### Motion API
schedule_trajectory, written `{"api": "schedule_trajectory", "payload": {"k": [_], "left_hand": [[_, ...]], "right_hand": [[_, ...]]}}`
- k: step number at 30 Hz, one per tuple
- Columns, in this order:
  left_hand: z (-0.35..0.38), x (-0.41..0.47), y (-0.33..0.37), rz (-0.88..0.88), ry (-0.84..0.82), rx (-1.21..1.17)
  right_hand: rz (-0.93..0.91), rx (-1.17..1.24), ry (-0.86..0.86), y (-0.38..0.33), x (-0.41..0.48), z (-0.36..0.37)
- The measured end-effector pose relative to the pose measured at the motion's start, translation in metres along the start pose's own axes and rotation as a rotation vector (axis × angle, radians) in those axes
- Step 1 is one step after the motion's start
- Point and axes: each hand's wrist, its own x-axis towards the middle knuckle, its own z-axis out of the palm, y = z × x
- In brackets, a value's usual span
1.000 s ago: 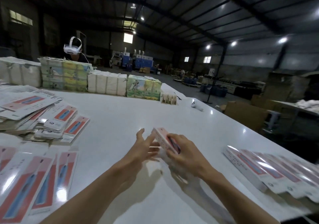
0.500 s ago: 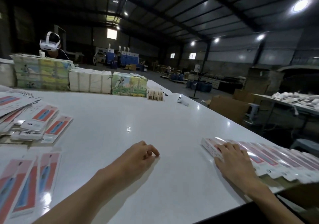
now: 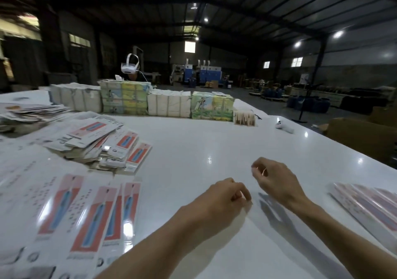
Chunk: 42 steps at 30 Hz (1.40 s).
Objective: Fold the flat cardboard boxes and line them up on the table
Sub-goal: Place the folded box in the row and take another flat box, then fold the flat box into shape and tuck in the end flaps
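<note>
The left hand [image 3: 225, 195] and right hand [image 3: 274, 179], both loosely curled and empty, sit low-centre over the glossy white counter [image 3: 193, 141], between flat pink-and-white cardboard boxes [image 3: 90, 214] spread lower left, seemingly for easy picking, and folded pink-and-white boxes [image 3: 365, 205] lined up at the right edge.

Loses the row of folded pink-and-white cardboard boxes [image 3: 365, 208] past the right edge, and the flat white-and-pink cardboard sheets [image 3: 92, 220] past left and bottom. Cannot read their blurred print. Hides the person [image 3: 135, 77] behind stacked paper packs [image 3: 124, 98], all but a white headset [image 3: 130, 67]. Cannot identify the small white object [image 3: 284, 127] far along the white counter [image 3: 214, 145].
</note>
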Motion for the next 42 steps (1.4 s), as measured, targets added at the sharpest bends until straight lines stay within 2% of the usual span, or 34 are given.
{"api": "schedule_trajectory", "payload": {"k": [2, 4, 8, 10, 12, 15, 17, 20, 24, 28, 33, 39, 42], "left_hand": [[-0.013, 0.000, 0.008, -0.048, -0.016, 0.023], [-0.031, -0.001, 0.013, -0.124, -0.039, 0.101], [-0.082, -0.019, 0.009, -0.312, 0.006, 0.416], [-0.104, -0.042, 0.001, -0.435, 0.052, 0.577], [-0.124, -0.068, -0.008, -0.625, 0.025, 0.689], [-0.147, -0.105, -0.016, -0.889, -0.016, 0.699], [-0.158, -0.126, -0.013, -0.968, -0.056, 0.773], [-0.167, -0.145, -0.013, -1.079, -0.098, 0.751], [-0.176, -0.153, -0.019, -1.109, -0.113, 0.768], [-0.189, -0.154, -0.030, -1.147, -0.082, 0.609], [-0.196, -0.136, -0.030, -0.912, 0.202, 0.463], [-0.169, -0.077, -0.004, -0.561, 0.267, 0.001], [-0.134, -0.036, -0.001, -0.511, 0.271, -0.222]], "right_hand": [[0.044, 0.133, -0.019, -0.016, 0.008, 0.025], [0.053, 0.154, -0.052, -0.019, 0.009, 0.045], [0.084, 0.285, -0.070, -0.003, 0.011, 0.053], [0.104, 0.352, -0.064, 0.003, 0.010, 0.051], [0.114, 0.391, -0.078, 0.002, 0.010, 0.049], [0.119, 0.412, -0.092, -0.003, 0.010, 0.048], [0.120, 0.424, -0.094, -0.004, 0.011, 0.047], [0.126, 0.420, -0.102, -0.004, 0.010, 0.047], [0.122, 0.434, -0.113, -0.005, 0.008, 0.044], [0.106, 0.430, -0.128, -0.005, 0.006, 0.042], [0.099, 0.441, -0.142, -0.005, 0.008, 0.043], [0.072, 0.472, -0.121, 0.000, 0.011, 0.049], [0.067, 0.546, -0.115, 0.003, 0.011, 0.050]]}}
